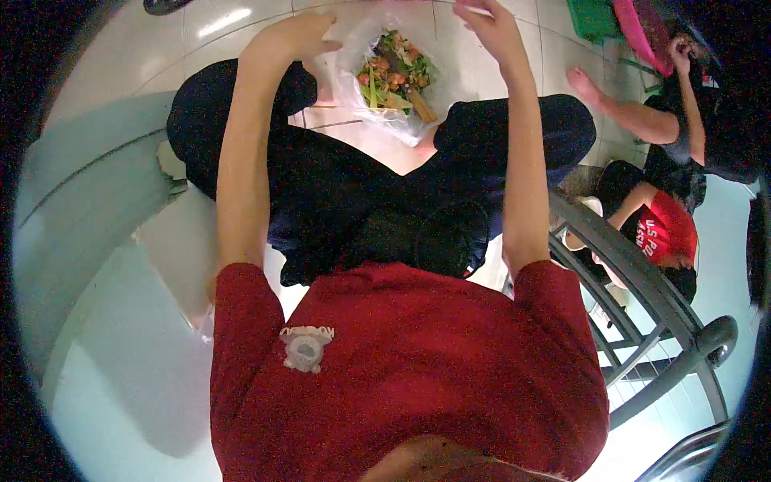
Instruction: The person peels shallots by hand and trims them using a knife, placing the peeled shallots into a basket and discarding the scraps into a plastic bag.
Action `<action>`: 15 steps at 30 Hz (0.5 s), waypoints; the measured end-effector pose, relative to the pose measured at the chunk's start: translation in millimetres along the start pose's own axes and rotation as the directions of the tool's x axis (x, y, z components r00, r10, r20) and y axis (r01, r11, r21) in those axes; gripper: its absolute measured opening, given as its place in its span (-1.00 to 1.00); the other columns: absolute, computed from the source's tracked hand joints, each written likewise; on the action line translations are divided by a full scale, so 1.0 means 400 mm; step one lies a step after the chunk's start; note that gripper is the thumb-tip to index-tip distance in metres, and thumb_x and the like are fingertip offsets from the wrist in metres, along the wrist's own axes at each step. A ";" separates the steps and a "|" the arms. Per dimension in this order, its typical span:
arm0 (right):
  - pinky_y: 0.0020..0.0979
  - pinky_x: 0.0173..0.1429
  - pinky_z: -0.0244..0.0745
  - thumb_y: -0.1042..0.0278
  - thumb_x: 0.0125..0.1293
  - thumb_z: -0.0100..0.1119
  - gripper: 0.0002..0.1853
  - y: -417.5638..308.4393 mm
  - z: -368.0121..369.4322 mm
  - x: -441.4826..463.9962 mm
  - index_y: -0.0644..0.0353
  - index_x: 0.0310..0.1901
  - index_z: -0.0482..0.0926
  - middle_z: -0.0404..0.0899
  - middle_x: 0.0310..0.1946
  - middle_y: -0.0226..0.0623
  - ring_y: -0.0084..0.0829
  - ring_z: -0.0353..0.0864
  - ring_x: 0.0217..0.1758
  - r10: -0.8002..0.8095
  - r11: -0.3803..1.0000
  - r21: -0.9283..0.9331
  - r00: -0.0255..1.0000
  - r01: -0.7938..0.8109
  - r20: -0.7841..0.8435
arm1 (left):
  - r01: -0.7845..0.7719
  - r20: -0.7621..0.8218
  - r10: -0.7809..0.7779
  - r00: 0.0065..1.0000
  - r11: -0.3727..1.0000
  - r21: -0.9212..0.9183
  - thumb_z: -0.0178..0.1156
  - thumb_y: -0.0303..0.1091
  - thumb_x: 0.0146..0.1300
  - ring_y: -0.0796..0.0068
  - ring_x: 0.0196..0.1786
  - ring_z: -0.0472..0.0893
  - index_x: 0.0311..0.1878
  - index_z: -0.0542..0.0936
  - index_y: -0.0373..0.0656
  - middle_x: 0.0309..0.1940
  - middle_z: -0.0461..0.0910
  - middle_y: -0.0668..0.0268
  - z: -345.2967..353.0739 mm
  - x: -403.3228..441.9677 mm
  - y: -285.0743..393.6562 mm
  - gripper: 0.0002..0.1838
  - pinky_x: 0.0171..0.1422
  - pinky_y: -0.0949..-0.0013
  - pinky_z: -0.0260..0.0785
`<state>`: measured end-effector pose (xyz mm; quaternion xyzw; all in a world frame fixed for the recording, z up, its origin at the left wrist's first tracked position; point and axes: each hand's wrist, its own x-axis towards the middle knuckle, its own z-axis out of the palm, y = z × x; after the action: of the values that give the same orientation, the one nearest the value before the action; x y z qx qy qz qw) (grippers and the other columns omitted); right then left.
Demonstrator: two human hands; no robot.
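A clear plastic bag (347,90) lies on the tiled floor between my folded legs, its mouth spread wide. Inside is a mix of chopped green leaves and stalks, orange-red pieces and brown bits (393,72); I cannot make out exactly what they are. My left hand (295,36) hovers just left of the bag, fingers bent and apart, with nothing seen in it. To the right of the bag and a little farther off, my right hand (488,22) has its fingers apart; the top edge of the view cuts off part of it.
Another person's arm (634,112) reaches in from the right, near a pink basin (640,36) and a green container (593,20). A second person in a red shirt (673,229) is behind a grey metal frame (642,273) at my right. A pale bluish surface (96,177) curves along my left.
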<state>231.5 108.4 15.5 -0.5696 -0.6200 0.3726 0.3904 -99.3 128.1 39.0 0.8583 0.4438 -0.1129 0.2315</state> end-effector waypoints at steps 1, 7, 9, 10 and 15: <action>-0.38 -0.11 0.56 0.22 0.35 0.30 -0.72 0.026 0.022 0.035 0.16 0.01 0.66 0.72 -0.23 -0.21 -0.26 0.71 -0.24 0.109 0.993 0.046 0.993 -0.107 -0.036 | -0.002 0.004 0.002 1.000 1.000 -0.004 0.18 0.06 0.32 -0.02 0.14 0.60 0.31 0.40 -0.19 0.09 0.58 -0.11 0.015 0.000 -0.011 -0.36 0.22 0.07 0.44; -0.30 0.08 0.55 0.23 0.33 0.22 -0.72 0.318 0.280 -0.099 0.13 0.00 0.69 0.72 -0.08 -0.24 -0.32 0.68 -0.01 0.417 0.890 -0.294 0.883 -0.349 0.215 | -0.048 -0.199 0.016 0.980 0.986 -0.157 0.24 -0.06 0.33 -0.06 0.05 0.64 0.31 0.39 -0.15 -0.05 0.64 -0.13 0.034 -0.007 -0.001 -0.42 0.13 0.05 0.48; -0.20 0.11 0.54 0.31 0.31 0.17 -0.72 0.510 0.349 -0.267 0.08 0.03 0.67 0.68 -0.04 -0.11 -0.17 0.66 0.02 0.422 0.796 -0.598 0.792 -0.092 0.441 | -0.018 -0.183 -0.013 0.983 0.985 -0.169 0.23 -0.06 0.34 -0.05 0.06 0.64 0.32 0.39 -0.17 -0.04 0.64 -0.12 0.017 -0.019 0.012 -0.42 0.15 0.06 0.48; -0.14 0.13 0.54 0.34 0.31 0.14 -0.71 0.606 0.366 -0.328 0.06 0.05 0.66 0.65 -0.02 -0.04 -0.08 0.65 0.04 0.388 0.738 -0.660 0.711 0.142 0.587 | -0.014 -0.173 -0.016 0.985 0.985 -0.172 0.23 -0.06 0.34 -0.05 0.06 0.64 0.32 0.39 -0.17 -0.04 0.64 -0.12 0.017 -0.018 0.008 -0.42 0.15 0.06 0.48; -0.03 0.16 0.51 0.35 0.30 0.04 -0.61 0.592 0.449 -0.297 0.08 0.16 0.56 0.55 0.08 0.02 -0.02 0.59 0.12 0.100 0.699 -0.611 0.795 0.371 0.598 | 0.065 -0.131 -0.088 0.987 0.983 -0.174 0.15 -0.04 0.37 -0.07 0.11 0.60 0.26 0.44 -0.13 0.02 0.61 -0.07 -0.003 -0.021 0.023 -0.49 0.20 0.02 0.46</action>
<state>172.2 4.4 -281.2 -0.4786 -0.8453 0.2340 -0.0406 -96.5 118.0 46.2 0.8235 0.4995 -0.0239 0.2678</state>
